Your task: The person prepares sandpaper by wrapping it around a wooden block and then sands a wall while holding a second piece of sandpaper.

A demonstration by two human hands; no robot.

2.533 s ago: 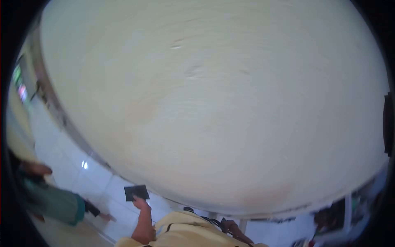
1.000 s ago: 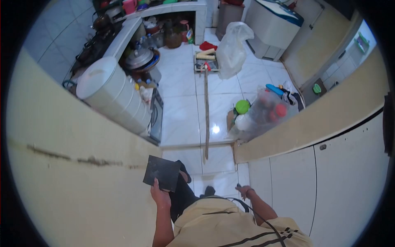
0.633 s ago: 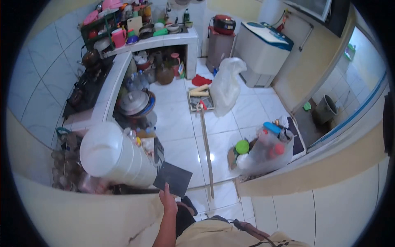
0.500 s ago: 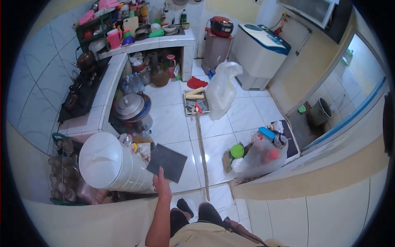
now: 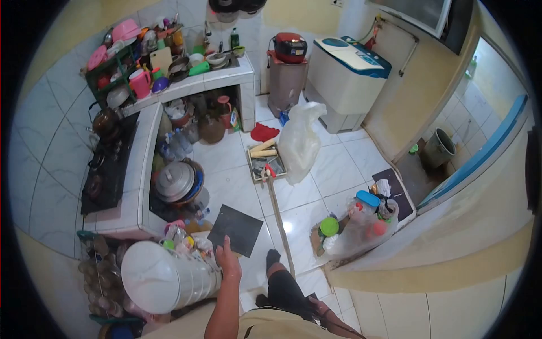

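My left hand (image 5: 228,264) grips a thin, dark grey rectangular sheet (image 5: 236,230) by its near edge and carries it flat above the floor tiles. The white lidded drum (image 5: 149,277) stands just left of that hand. Down beside my thigh, my right hand (image 5: 323,311) has its fingers curled and partly hidden; a small dark shape shows at the fingertips, and I cannot tell what it is. Ahead on the floor sits a shallow tray (image 5: 252,174) with pale cylindrical pieces and a red-handled item in it. A long wooden stick (image 5: 278,217) runs from the tray toward my feet.
A big translucent plastic bag (image 5: 299,148) stands beside the tray, near a red cloth (image 5: 264,132). To the right lie a filled plastic bag (image 5: 361,240) and a dark mat (image 5: 397,189). The tiled counter (image 5: 138,169) bears a stove (image 5: 110,164). A washing machine (image 5: 347,85) stands behind.
I have stepped forward, one foot now ahead beside the stick. The sheet stays in my left hand, and the drum appears nearer. My right hand shows more clearly by my thigh.
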